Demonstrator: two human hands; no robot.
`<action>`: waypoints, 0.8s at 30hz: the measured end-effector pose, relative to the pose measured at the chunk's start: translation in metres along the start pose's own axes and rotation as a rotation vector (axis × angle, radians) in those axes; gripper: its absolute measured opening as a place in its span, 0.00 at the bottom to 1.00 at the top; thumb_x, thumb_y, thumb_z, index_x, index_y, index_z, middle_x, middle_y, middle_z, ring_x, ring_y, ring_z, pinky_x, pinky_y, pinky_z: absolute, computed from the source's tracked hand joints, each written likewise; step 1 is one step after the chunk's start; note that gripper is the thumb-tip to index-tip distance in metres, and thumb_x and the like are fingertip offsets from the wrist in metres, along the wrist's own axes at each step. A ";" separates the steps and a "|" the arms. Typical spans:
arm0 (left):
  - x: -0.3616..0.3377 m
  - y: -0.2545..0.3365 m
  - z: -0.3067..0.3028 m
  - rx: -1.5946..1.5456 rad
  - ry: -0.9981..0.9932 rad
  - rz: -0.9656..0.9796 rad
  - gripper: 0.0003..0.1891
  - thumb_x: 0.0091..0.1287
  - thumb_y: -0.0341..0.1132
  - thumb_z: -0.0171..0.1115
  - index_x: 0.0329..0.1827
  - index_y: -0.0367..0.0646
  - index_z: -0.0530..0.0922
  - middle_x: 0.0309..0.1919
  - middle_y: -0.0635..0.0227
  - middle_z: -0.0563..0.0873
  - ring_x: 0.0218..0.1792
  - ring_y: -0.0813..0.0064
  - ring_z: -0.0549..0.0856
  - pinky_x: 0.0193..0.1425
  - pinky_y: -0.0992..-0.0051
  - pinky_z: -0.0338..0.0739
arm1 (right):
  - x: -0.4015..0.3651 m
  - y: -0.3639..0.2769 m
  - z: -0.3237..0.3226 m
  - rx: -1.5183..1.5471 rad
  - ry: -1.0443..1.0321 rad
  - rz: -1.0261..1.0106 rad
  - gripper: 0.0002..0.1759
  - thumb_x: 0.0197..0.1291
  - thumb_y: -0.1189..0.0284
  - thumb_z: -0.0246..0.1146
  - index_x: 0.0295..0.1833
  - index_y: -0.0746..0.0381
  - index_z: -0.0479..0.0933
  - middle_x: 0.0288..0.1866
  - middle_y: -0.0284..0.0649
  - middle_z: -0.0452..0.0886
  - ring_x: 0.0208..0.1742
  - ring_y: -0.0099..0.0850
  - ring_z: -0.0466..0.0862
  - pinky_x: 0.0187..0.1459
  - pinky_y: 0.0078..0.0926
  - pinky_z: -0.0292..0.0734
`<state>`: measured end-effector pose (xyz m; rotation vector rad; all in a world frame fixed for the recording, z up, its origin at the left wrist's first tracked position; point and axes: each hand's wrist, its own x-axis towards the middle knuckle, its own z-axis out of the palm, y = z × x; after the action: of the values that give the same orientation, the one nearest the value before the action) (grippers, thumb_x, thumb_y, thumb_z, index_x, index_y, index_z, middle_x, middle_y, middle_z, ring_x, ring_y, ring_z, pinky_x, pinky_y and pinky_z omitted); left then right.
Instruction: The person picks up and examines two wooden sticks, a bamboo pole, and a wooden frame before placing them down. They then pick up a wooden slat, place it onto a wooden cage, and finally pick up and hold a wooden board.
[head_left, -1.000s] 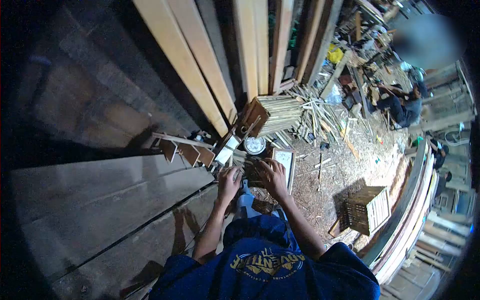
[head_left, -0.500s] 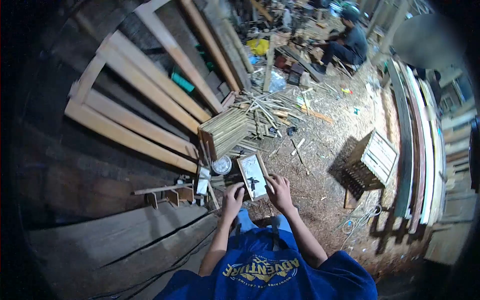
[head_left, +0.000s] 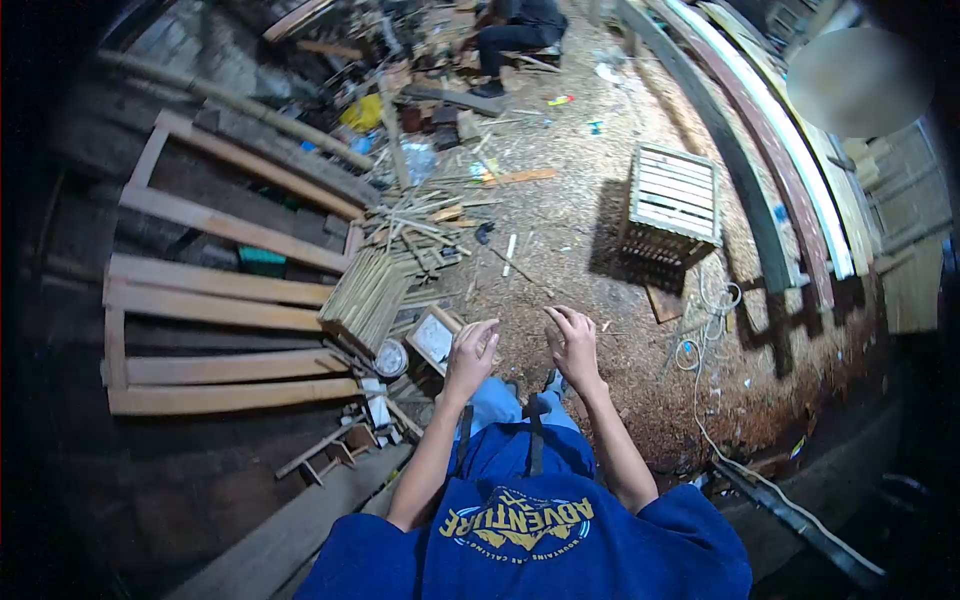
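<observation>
My left hand is raised in front of my lap, its fingers apart and nothing visible in them. My right hand hovers a short way to the right, fingers spread and curved, also holding nothing I can see. Just left of my left hand lies a shallow wood-framed tray with a pale, speckled inside; my hand hides part of its right side. A round container with a whitish top stands left of the tray. Behind these is a slatted wooden crate.
Another slatted crate stands on the shavings-covered floor at right, near a loose pale cord. Long boards lean further right. Wooden frames lie at left, thin sticks beyond. A seated person is at the back.
Both hands have let go of the tray's sides and lifted apart. The tray now sits to their left, and the dark item seen on it no longer shows. My view has turned right.
</observation>
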<state>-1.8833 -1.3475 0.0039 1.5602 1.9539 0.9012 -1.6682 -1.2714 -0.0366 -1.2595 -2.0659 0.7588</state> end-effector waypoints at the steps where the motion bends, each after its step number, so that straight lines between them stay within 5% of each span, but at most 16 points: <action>1: 0.009 0.002 0.007 -0.006 -0.025 0.025 0.16 0.73 0.32 0.65 0.61 0.41 0.84 0.56 0.55 0.88 0.62 0.53 0.83 0.71 0.58 0.73 | -0.001 0.006 -0.005 0.006 0.023 0.022 0.26 0.64 0.71 0.69 0.68 0.54 0.79 0.65 0.44 0.80 0.67 0.46 0.77 0.72 0.47 0.66; 9: 0.087 0.006 0.085 -0.077 -0.263 0.210 0.16 0.73 0.35 0.65 0.62 0.43 0.84 0.56 0.55 0.88 0.62 0.52 0.83 0.70 0.57 0.73 | -0.019 0.030 -0.052 -0.101 0.073 0.252 0.31 0.57 0.75 0.71 0.69 0.54 0.78 0.63 0.44 0.81 0.67 0.44 0.78 0.69 0.46 0.69; 24: 0.220 0.069 0.153 -0.320 -0.418 0.513 0.15 0.72 0.33 0.65 0.59 0.42 0.85 0.55 0.57 0.89 0.61 0.54 0.84 0.69 0.59 0.74 | 0.049 0.049 -0.083 -0.242 0.372 0.489 0.23 0.66 0.69 0.69 0.67 0.56 0.81 0.63 0.44 0.82 0.66 0.45 0.79 0.67 0.44 0.72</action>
<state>-1.7805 -1.0948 -0.0397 1.8947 1.0820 0.9274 -1.5981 -1.1944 -0.0078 -1.9195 -1.5966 0.4319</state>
